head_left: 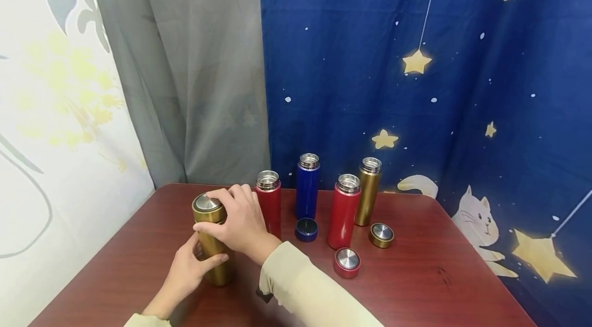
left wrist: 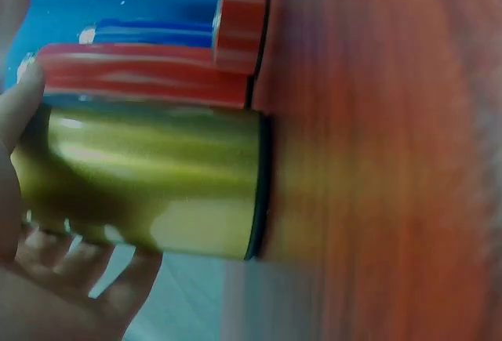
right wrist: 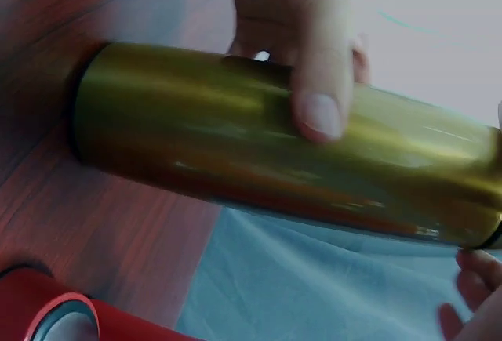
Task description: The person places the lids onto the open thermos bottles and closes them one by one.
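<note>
A gold flask [head_left: 217, 265] stands upright at the left of the table. My left hand [head_left: 185, 268] grips its body, with the thumb across the near side; the right wrist view shows this left hand [right wrist: 302, 35] wrapped round the gold flask [right wrist: 196, 125]. On top of the flask is a gold lid [head_left: 206, 204] with a silver disc, and my right hand [head_left: 240, 219] holds it between thumb and fingers. Whether the lid is fully seated cannot be told. Close behind the right hand stands a lidless red flask [head_left: 270, 198], partly hidden.
Lidless blue [head_left: 307, 188], red [head_left: 343, 214] and gold [head_left: 369, 193] flasks stand to the right. Before them lie a blue lid [head_left: 307, 229], a red lid [head_left: 347, 262] and a gold lid [head_left: 381, 235]. Curtains hang behind the dark red table [head_left: 416, 291].
</note>
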Demonstrator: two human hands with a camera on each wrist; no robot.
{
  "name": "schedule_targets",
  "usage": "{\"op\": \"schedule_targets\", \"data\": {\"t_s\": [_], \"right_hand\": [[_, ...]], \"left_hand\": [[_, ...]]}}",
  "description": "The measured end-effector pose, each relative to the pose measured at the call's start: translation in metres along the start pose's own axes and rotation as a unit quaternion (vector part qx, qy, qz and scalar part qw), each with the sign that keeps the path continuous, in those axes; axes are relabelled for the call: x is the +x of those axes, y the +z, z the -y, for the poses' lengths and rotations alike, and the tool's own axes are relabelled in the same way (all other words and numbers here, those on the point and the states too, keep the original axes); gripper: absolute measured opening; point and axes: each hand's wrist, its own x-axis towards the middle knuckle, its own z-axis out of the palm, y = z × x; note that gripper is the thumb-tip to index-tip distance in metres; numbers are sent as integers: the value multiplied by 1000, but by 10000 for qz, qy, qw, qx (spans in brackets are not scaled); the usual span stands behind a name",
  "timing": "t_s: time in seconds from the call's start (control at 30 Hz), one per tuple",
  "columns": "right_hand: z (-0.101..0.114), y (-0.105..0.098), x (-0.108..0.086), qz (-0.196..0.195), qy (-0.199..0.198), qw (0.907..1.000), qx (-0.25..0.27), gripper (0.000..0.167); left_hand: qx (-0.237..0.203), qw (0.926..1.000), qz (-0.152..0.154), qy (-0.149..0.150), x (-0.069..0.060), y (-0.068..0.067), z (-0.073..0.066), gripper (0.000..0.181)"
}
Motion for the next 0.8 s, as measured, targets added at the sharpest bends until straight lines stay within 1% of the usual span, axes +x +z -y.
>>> {"op": "schedule_targets", "data": {"t_s": [0.03, 0.07, 0.1, 0.17, 0.2, 0.23, 0.3, 0.33, 0.43, 0.5, 0.67, 0.73, 0.8], "right_hand": [[0, -2, 0, 306, 215, 9985, 396, 55], [0, -4, 1, 614, 450, 9934, 855, 55], [0, -6, 2, 919, 677, 9844, 1338, 56], [-2, -11, 4, 1433, 1015, 9596, 2200, 61], [-3, -13, 6, 1639, 1071, 9479, 2511, 64], [-5, -16, 8, 1831, 1083, 9382, 2729, 66], [-9, -19, 12, 2087, 963, 9263, 2985, 67], [-11, -21, 13, 2160, 856, 9241, 3034, 65], [-17, -24, 16, 2251, 534, 9261, 2980, 58], [-19, -25, 17, 2301, 325, 9307, 2823, 55], [-23, -28, 22, 2427, -181, 9452, 2176, 55], [-24, -29, 23, 2427, -269, 9503, 1932, 54], [-24, -29, 23, 2412, -272, 9547, 1722, 53]], "left_hand": [[-104, 9999, 126, 21, 1, -1, 1, 63], [-239, 9993, 264, 64, 2, -2, 3, 63], [-409, 9982, 424, 126, 4, -2, 5, 62], [-776, 9937, 765, 243, 8, -4, 9, 60], [-936, 9908, 930, 312, 10, -6, 11, 60], [-1063, 9879, 1063, 371, 12, -7, 13, 60], [-1263, 9820, 1330, 451, 16, -9, 16, 59], [-1312, 9800, 1420, 467, 18, -10, 17, 58], [-1350, 9772, 1569, 465, 20, -13, 20, 57], [-1325, 9778, 1562, 451, 19, -13, 20, 57], [-1189, 9829, 1342, 421, 17, -12, 18, 58], [-1139, 9847, 1250, 413, 17, -11, 17, 58], [-1072, 9866, 1156, 411, 15, -10, 15, 58]]}}
